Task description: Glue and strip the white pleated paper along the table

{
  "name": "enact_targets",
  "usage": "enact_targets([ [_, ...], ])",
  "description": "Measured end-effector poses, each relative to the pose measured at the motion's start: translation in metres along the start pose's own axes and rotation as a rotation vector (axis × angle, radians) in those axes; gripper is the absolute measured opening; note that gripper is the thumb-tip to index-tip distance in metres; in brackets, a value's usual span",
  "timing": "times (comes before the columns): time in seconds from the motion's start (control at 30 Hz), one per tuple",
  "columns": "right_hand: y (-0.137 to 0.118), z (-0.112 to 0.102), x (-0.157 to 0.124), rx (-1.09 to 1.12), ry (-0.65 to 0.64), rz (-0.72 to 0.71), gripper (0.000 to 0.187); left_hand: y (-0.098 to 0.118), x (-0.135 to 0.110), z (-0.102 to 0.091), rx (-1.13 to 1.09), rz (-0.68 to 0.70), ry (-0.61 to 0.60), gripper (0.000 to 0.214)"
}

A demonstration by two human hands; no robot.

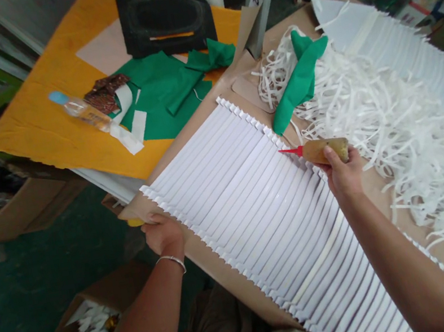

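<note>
A long row of overlapping white strips (255, 206) lies fanned across a brown board (219, 272). My right hand (341, 173) is closed round a small amber glue bottle (324, 149) with a red nozzle that points left over the strips' far ends. My left hand (163, 233) rests on the board's near-left edge, fingers curled by the strips' ends, next to a small yellow object (135, 222). A metal bangle (171, 259) sits on that wrist.
A heap of white paper trimmings (404, 128) and a green cloth (299, 81) lie right of the strips. A yellow table (47, 128) behind holds green fabric (166, 93), a plastic bottle (81, 112) and a black tray (166, 21). A cardboard box (87, 327) stands on the floor.
</note>
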State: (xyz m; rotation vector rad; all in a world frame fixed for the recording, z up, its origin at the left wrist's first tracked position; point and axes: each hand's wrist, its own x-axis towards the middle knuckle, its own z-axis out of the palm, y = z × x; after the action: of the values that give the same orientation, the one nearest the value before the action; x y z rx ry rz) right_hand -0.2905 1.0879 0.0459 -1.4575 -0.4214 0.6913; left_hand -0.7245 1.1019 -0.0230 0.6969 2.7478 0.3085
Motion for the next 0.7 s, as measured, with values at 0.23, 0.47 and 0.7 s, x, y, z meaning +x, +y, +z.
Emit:
enact_targets([
  [0.23,0.004,-0.003,-0.007,-0.023,-0.001,0.028,0.063,-0.003,0.003,0.004,-0.014,0.033,0.023,0.060],
  [0.47,-0.002,-0.002,-0.040,-0.048,-0.050,0.063,0.061,-0.005,0.003,0.005,-0.005,0.042,0.043,0.057],
  [0.7,0.006,-0.006,-0.077,-0.104,-0.065,0.096,0.063,-0.006,0.003,0.007,-0.001,0.045,0.031,0.058],
])
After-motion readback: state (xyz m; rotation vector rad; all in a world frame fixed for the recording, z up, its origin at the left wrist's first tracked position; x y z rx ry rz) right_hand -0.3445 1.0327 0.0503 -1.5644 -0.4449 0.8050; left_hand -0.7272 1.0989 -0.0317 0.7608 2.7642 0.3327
